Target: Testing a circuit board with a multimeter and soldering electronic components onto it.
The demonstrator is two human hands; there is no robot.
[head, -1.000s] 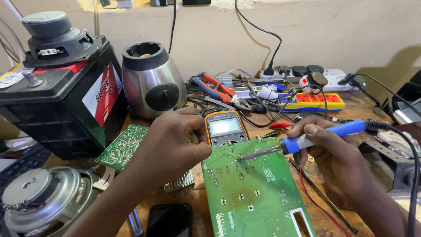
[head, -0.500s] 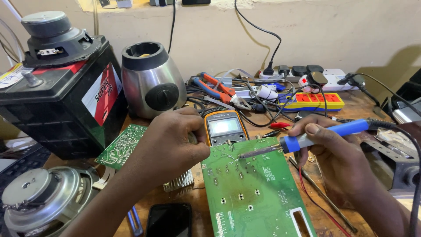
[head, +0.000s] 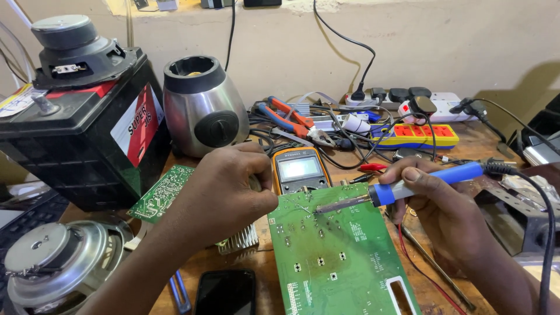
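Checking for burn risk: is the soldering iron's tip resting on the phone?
No, the soldering iron in the right hand has its tip on the green circuit board, away from the phone.

We see our right hand gripping a blue-handled soldering iron, its tip touching the upper part of a large green circuit board. Our left hand is closed at the board's top left corner, pinching a thin wire that reaches toward the tip. Just behind the board lies a multimeter. A finned heatsink shows under our left hand, a smaller green board to its left, a phone below. A battery, blender base and pliers stand further back.
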